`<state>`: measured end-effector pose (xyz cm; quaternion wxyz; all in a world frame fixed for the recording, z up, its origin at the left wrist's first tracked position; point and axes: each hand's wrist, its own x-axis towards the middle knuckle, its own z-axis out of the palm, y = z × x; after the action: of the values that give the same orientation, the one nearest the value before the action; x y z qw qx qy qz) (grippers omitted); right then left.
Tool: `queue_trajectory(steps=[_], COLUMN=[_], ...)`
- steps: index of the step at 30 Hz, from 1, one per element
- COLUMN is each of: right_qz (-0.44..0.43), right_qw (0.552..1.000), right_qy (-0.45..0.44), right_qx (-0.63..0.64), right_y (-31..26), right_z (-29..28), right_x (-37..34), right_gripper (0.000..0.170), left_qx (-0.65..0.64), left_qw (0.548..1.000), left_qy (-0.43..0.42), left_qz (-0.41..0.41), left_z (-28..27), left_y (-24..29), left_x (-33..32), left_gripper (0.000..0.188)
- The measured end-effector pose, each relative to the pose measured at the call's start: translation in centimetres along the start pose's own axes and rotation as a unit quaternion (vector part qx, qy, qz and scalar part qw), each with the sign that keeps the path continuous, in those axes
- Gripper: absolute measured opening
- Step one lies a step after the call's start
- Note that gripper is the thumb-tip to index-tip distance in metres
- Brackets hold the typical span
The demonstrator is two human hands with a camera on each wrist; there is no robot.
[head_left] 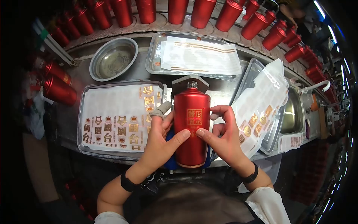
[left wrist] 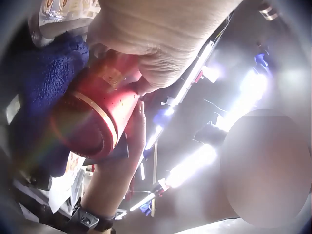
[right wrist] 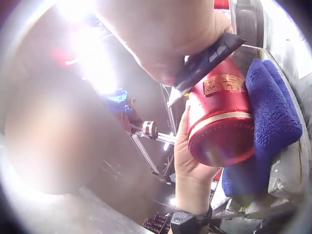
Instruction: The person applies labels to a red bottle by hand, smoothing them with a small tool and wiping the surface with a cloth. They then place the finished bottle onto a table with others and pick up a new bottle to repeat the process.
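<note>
A red bottle (head_left: 192, 149) with a gold square label (head_left: 194, 117) lies tilted on a blue towel (right wrist: 275, 107), its clear threaded neck towards a metal rest (head_left: 179, 85). My left hand (head_left: 161, 136) grips its left side, the thumb on the front below the label and a grey cot on the index finger. On the other side my right hand (head_left: 226, 136) presses its thumb beside the left one, its fingers curled at the bottle's side. Against the right palm, a dark flat tool (right wrist: 207, 63) with a pale pointed end shows in the right wrist view.
Left lies a tray (head_left: 80, 119) with a sheet of gold character stickers (head_left: 112, 130). Beyond stand a metal bowl (head_left: 96, 71) and another sheet-covered tray (head_left: 152, 61). Sticker sheets (head_left: 261, 108) overlap a tray at right, near a sink (head_left: 292, 119). Red bottles (head_left: 177, 11) line a conveyor behind.
</note>
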<state>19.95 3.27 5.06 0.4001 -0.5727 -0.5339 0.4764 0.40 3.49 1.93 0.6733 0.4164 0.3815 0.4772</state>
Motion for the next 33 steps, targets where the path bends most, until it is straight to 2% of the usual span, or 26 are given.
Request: queue_trajectory(steps=[5,11,17,33], right_qz=[-0.001,0.008,0.008,0.009], right_qw=[1.000,0.997,1.000,0.999], right_qy=[-0.006,-0.012,0.001,0.007], right_qx=[0.012,0.072,0.020,0.041], right_y=[0.3,0.6,0.3,0.4], right_z=[0.0,-0.1,0.3,0.5], right_x=[0.1,0.6,0.7,0.8], right_gripper=[0.061,0.054,0.053,0.053], left_qx=[0.032,-0.021,-0.013,0.003], left_qw=[0.999,0.999,0.999,0.999], left_qy=[-0.001,0.034,0.038,0.027], left_qz=[0.009,-0.010,-0.013,0.019], left_z=[-0.2,0.5,0.8,0.9], left_y=[-0.3,0.4,0.4,0.2], left_x=[0.0,0.8,1.2,1.3], left_gripper=[0.064,0.057,0.056,0.057])
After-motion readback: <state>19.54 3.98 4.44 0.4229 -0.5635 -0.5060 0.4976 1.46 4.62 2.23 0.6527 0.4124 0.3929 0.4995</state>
